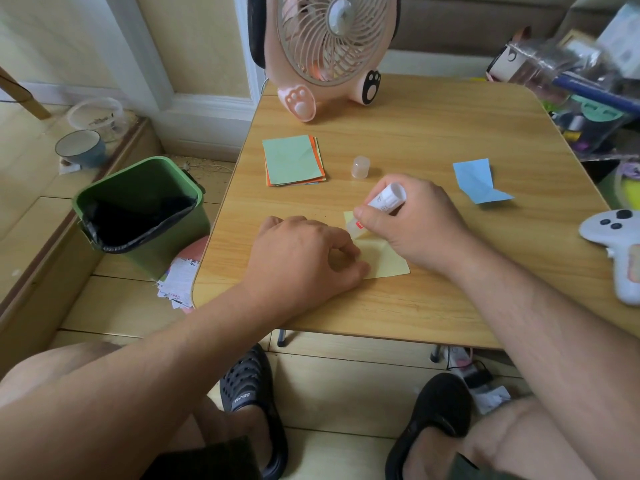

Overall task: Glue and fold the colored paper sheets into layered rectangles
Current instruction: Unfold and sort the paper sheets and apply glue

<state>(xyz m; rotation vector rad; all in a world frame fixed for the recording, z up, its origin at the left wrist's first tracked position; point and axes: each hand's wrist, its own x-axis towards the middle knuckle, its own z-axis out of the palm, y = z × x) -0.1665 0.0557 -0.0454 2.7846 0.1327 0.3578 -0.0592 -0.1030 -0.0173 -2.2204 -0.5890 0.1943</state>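
On the wooden bench (pixel 433 133) stands a pink fan (pixel 332 46) with paw-shaped feet at the far edge. Beside the bench on the floor to the left sits a green bin (pixel 138 209) lined with a black bag. A white game controller (pixel 616 247) lies at the bench's right edge. A stack of coloured paper sheets (pixel 293 161), green on top with orange edges showing, lies left of centre, well apart from a folded blue sheet (pixel 479 181) on the right. Near the front edge lies a yellow sheet (pixel 388 263), flat on the bench and partly covered by both hands. The left hand (pixel 301 258) rests on the yellow sheet's left part, fingers curled down with their tips on the paper, holding it in place. The right hand (pixel 412 220) has its grip closed round a white glue stick (pixel 381 202), tilted, its lower tip touching the yellow sheet near the far left corner. The glue stick's translucent cap (pixel 361 167) stands upright between the stack and the right hand.
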